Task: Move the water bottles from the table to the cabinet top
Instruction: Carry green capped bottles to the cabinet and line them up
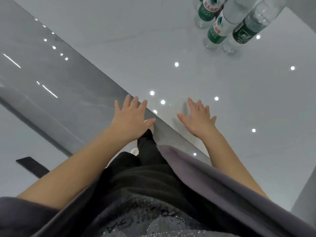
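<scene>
- At the far right corner of the glossy table (222,86) stands a tight cluster of water bottles (220,28), upright, green-labelled, clear plastic.
- They look light but slick and easily dented; the labelled waist seems the surest place to grip.
- The left hand (131,120) hovers over the table's near edge, fingers spread, holding nothing.
- The right hand (199,119) hangs above the tabletop, fingers splayed and empty, well apart from the bottles.
</scene>
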`<action>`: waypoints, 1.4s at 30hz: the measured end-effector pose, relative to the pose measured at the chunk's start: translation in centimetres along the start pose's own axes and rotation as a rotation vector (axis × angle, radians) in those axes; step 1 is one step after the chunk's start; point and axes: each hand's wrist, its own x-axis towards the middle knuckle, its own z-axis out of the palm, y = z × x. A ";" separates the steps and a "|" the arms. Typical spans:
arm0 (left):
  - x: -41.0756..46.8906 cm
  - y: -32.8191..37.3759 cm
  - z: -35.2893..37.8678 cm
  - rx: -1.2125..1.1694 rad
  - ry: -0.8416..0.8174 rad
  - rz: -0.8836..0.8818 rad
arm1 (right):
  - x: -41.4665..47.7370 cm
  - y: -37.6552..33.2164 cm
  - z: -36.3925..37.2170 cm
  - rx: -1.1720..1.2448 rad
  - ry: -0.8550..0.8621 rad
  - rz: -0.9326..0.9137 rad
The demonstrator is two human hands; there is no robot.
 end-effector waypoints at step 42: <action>34.8 7.6 -17.9 -0.537 0.134 0.636 | 18.6 -9.5 -9.5 1.271 1.019 0.616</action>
